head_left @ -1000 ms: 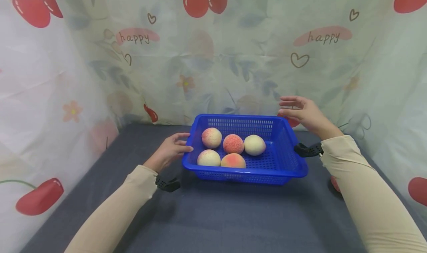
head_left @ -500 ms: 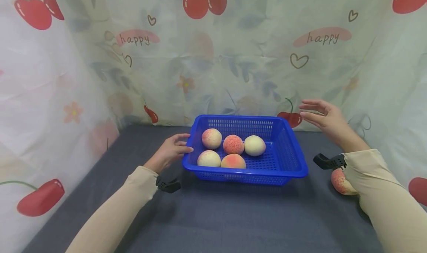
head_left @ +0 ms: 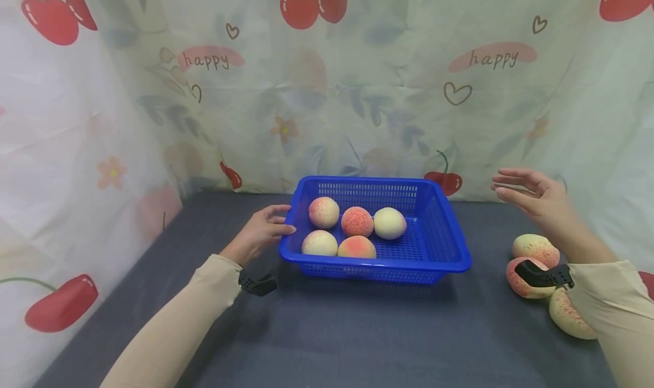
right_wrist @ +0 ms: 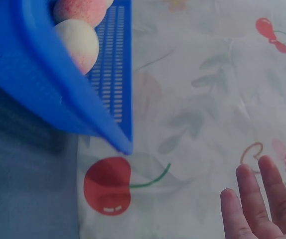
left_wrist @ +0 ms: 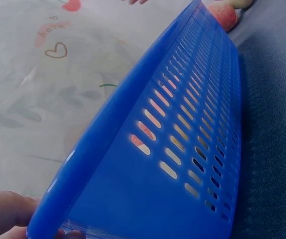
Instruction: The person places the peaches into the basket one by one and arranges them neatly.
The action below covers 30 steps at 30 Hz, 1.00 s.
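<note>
My left hand (head_left: 258,234) grips the left rim of a blue plastic basket (head_left: 375,265); the left wrist view shows fingers on both sides of that rim. Inside the basket lie several peaches, among them a speckled red peach (head_left: 357,222) and a pale peach (head_left: 390,223). Holding nothing, my right hand (head_left: 549,209) hovers to the right of the basket with its fingers extended. Beneath and beside the right wrist, a yellow-pink peach (head_left: 535,248), a redder peach (head_left: 523,283) and a yellow speckled peach (head_left: 568,314), partly hidden by the sleeve, sit on the table.
A dark cloth (head_left: 327,331) covers the table. Pale curtains (head_left: 337,92) printed with cherries and flowers stand behind it and on both sides. A black wrist strap (head_left: 258,284) sits on the left wrist, and another is on the right.
My right hand has moved away from the basket to the right and somewhat down, uncovering the loose peaches there. The left hand, basket and peaches inside look unmoved.
</note>
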{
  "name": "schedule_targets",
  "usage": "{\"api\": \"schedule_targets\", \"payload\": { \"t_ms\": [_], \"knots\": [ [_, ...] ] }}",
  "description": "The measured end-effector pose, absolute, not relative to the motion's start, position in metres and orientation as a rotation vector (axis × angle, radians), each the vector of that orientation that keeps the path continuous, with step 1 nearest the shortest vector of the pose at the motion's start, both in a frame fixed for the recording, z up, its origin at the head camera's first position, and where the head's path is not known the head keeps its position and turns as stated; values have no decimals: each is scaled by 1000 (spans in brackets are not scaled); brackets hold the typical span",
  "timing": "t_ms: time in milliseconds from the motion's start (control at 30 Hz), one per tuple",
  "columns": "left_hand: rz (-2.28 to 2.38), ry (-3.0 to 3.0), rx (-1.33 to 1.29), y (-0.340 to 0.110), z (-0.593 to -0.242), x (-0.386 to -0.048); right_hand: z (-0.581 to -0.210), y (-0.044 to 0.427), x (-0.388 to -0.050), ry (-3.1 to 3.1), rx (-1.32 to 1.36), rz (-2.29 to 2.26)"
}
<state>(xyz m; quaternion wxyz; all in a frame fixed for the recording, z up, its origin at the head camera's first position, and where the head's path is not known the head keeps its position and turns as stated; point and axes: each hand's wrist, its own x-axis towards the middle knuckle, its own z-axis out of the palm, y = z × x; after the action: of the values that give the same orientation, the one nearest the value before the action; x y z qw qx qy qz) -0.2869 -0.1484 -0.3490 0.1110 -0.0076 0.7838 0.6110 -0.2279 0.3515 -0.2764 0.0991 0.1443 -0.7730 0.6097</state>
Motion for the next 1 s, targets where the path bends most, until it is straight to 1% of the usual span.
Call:
{"api": "schedule_targets", "payload": {
  "t_ms": [400, 533, 733, 1000],
  "knots": [
    [1813, 2286, -14, -148, -348, -286, -299, 381, -198, -2553, 236, 1393],
    [1814, 2285, -21, -147, -348, -285, -309, 391, -191, -2609, 195, 1334],
    [1815, 2290, -18, -148, -348, -285, -321, 397, -185, -2687, 109, 1251],
    [1813, 2296, -19, -147, -349, -287, -337, 406, -185, -2771, 59, 1179]
  ]
}}
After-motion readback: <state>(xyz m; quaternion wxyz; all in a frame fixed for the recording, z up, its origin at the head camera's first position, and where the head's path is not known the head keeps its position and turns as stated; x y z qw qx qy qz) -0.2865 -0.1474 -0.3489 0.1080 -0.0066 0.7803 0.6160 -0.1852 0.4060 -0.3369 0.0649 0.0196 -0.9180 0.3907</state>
